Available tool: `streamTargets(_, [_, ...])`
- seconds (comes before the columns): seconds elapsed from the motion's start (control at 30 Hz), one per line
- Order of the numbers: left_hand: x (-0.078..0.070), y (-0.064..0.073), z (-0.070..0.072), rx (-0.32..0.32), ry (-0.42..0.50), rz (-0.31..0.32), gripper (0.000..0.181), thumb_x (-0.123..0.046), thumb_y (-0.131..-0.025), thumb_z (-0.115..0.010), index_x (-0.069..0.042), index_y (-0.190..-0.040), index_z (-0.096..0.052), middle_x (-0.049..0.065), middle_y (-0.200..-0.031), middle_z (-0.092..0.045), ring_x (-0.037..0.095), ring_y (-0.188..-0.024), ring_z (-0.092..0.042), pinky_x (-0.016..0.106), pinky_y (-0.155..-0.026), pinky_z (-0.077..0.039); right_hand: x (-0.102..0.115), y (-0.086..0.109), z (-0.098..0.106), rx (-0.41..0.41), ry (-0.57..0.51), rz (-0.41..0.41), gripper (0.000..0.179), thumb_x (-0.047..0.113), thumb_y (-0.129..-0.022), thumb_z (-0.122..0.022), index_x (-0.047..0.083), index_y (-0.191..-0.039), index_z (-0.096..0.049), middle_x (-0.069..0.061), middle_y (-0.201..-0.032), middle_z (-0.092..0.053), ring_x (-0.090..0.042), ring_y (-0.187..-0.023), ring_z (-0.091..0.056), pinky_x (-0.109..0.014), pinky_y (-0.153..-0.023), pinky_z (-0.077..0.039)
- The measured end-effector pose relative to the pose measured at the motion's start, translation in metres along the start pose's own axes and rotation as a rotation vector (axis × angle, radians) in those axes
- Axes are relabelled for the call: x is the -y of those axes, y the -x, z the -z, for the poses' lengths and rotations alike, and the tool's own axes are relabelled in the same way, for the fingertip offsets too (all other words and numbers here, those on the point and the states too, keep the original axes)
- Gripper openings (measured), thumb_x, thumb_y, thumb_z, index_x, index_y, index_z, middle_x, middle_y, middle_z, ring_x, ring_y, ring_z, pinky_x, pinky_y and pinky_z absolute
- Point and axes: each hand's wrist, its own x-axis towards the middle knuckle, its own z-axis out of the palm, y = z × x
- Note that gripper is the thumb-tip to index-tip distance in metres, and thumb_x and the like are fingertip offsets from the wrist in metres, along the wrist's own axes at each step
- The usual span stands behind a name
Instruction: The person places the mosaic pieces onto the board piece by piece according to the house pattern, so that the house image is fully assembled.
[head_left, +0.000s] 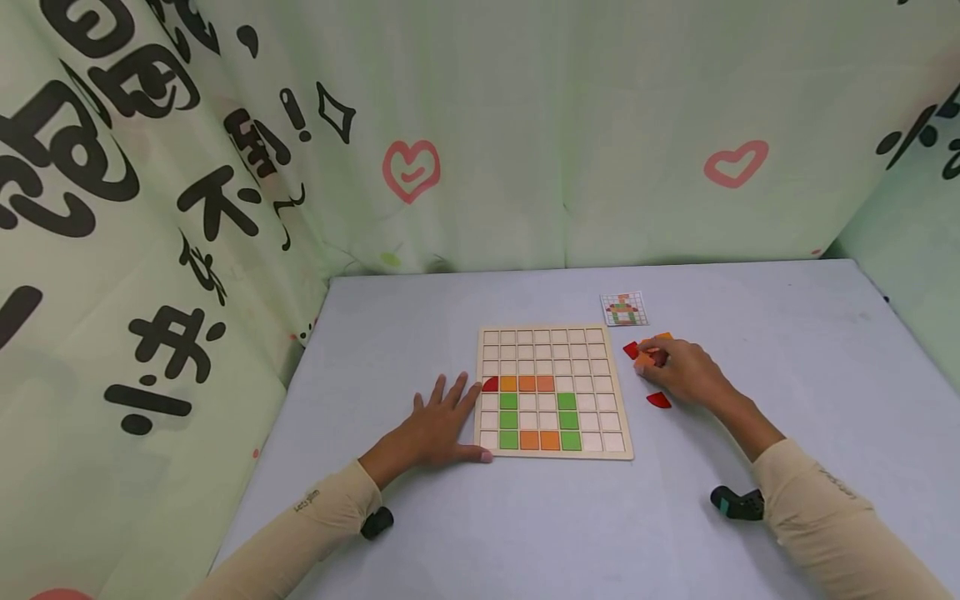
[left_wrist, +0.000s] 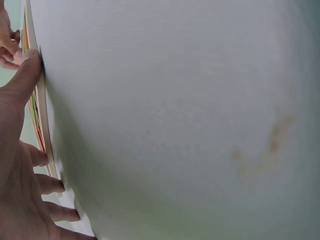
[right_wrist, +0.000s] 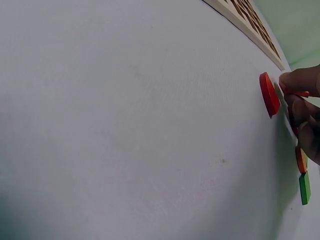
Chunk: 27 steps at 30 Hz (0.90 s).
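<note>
A wooden grid board (head_left: pixel 582 367) lies on the table, with red, orange and green tiles set in some cells. My left hand (head_left: pixel 437 429) is spread flat at the board's left side, thumb at its near corner and fingertips along the edge. To the board's right, my right hand (head_left: pixel 686 372) pinches an orange tile (head_left: pixel 643 361) between thumb and fingers. Loose around that hand are a red tile (head_left: pixel 631 350), a red quarter-round tile (head_left: pixel 659 400) and an orange tile (head_left: pixel 664 335). The right wrist view also has a green tile (right_wrist: pixel 305 189), which the hand hides from the head view.
A small pattern card (head_left: pixel 624 309) lies beyond the board's far right corner. The white-covered table (head_left: pixel 450 533) ends at a printed curtain (head_left: pixel 555 167) behind and on the left. Dark wrist-camera mounts (head_left: pixel 738 503) hang by both sleeves.
</note>
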Motion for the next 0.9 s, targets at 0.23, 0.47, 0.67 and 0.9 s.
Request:
streamTargets(0.23, [0.002, -0.001, -0.003, 0.004, 0.008, 0.0, 0.113, -0.078, -0.077, -0.064, -0.02, -0.162, -0.017, 0.013, -0.169, -0.013, 0.049, -0.152, -0.013, 0.076, -0.108, -0.026, 0.004, 0.002, 0.005, -0.009, -0.055, 0.042, 0.03, 0.011, -0.091, -0.072, -0.001, -0.118, -0.067, -0.01, -0.084, -0.058, -0.024, -0.08, -0.05, -0.026, -0.059, -0.04])
streamTargets(0.47, [0.003, -0.002, -0.004, 0.002, 0.011, 0.002, 0.114, -0.079, -0.077, -0.064, -0.021, -0.162, -0.017, 0.012, -0.169, -0.013, 0.049, -0.152, -0.013, 0.076, -0.108, -0.026, 0.005, 0.002, 0.005, 0.036, -0.105, 0.033, 0.035, 0.011, -0.09, -0.072, -0.003, -0.123, -0.065, -0.015, -0.093, -0.062, -0.024, -0.081, -0.055, -0.027, -0.059, -0.048])
streamTargets(0.67, [0.002, -0.001, -0.004, 0.008, 0.007, 0.0, 0.113, -0.078, -0.077, -0.064, -0.021, -0.163, -0.016, 0.012, -0.169, -0.013, 0.048, -0.153, -0.012, 0.076, -0.108, -0.026, 0.01, 0.003, 0.006, 0.07, -0.167, 0.002, 0.04, 0.011, -0.091, -0.071, -0.006, -0.126, -0.062, -0.02, -0.1, -0.065, -0.018, -0.069, -0.061, -0.028, -0.061, -0.051])
streamTargets(0.9, [0.002, -0.001, -0.003, 0.006, 0.015, -0.001, 0.112, -0.079, -0.078, -0.063, -0.022, -0.163, -0.016, 0.012, -0.17, -0.012, 0.048, -0.153, -0.011, 0.075, -0.109, -0.025, 0.012, 0.004, 0.007, 0.098, -0.217, 0.005, 0.041, 0.011, -0.093, -0.068, -0.008, -0.129, -0.06, -0.022, -0.107, -0.064, -0.017, -0.07, -0.065, -0.028, -0.063, -0.054])
